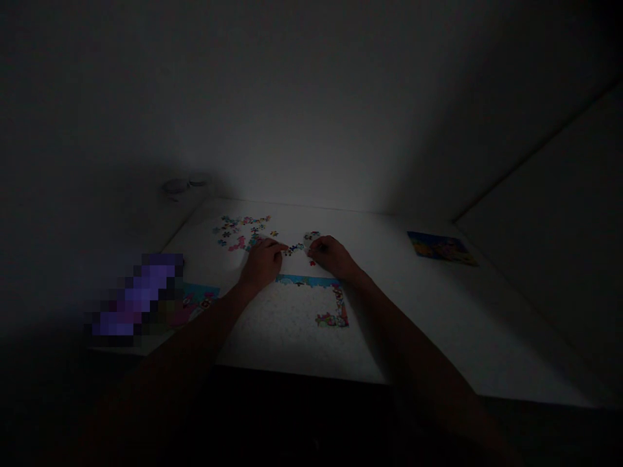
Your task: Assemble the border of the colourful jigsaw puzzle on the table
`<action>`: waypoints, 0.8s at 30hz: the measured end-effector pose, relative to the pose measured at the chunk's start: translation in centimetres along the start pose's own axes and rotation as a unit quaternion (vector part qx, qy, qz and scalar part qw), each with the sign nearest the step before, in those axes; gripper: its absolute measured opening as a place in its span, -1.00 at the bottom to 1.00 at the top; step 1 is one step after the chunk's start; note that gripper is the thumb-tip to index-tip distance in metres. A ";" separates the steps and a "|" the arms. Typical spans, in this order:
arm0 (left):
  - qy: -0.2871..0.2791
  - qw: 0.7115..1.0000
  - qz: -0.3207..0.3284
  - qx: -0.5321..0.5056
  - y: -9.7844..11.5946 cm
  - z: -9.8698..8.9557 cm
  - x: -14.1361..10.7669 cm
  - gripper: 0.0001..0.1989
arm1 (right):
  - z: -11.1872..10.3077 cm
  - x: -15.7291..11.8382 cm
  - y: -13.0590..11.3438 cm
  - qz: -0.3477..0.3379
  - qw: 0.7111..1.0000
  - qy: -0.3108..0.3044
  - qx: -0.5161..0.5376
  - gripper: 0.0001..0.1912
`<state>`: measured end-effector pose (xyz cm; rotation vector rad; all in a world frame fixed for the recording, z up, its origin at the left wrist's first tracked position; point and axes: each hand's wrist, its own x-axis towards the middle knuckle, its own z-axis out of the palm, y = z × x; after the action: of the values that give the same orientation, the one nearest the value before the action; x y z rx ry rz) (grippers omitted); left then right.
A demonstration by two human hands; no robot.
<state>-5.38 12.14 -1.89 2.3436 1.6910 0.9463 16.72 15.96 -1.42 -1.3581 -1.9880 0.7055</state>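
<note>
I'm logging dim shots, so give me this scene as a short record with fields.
left hand: left hand, by small puzzle pieces; grip unclear
right hand: right hand, near those pieces; grip unclear
joined: puzzle strip, blue along its far side, multicoloured down the right
loose: scattered pieces, far left
right side: picture, flat
surface: white table
light: very dim

Small, knobbed, multicoloured jigsaw pieces [295, 248] lie between the left hand [264, 261] and right hand [329, 254], others scattered beyond the left; a bracket-shaped, blue-and-multicoloured puzzle border [316, 282], partly assembled, lies flat nearer than both
</note>
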 end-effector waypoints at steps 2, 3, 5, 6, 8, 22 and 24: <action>0.007 1.000 0.000 -0.003 0.1 -0.1 0.0 -0.69 | -0.1 -0.3 -0.2 -0.002 1.000 0.008 0.008 -0.84; 0.010 1.000 -0.001 -0.005 0.2 -0.1 -0.1 -0.70 | -0.2 -0.4 -0.4 -0.009 1.000 0.011 0.009 -0.86; 0.015 1.000 -0.001 -0.010 0.4 -0.3 -0.1 -0.71 | -0.2 -0.6 -0.9 -0.025 0.999 0.003 0.024 -0.89; 0.017 1.000 -0.001 -0.013 0.5 -0.3 -0.2 -0.72 | -0.2 -0.7 -1.2 -0.029 0.999 -0.008 0.038 -0.89; 0.018 1.000 0.001 -0.020 0.6 -0.5 -0.3 -0.73 | -0.1 -0.9 -1.5 -0.029 0.996 -0.036 0.075 -0.86; 0.019 0.994 0.040 -0.099 1.1 -1.3 -0.8 -0.75 | -3.0 -3.6 -5.2 -0.047 0.917 -0.390 0.076 -0.90; 0.024 0.993 0.042 -0.107 1.6 -1.8 -1.0 -0.76 | -3.0 -3.8 -5.5 -0.053 0.913 -0.400 0.062 -0.90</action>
<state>-5.24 10.16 -0.21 2.2838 1.4353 1.1456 16.62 10.85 3.83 -0.9359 -2.5386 1.4797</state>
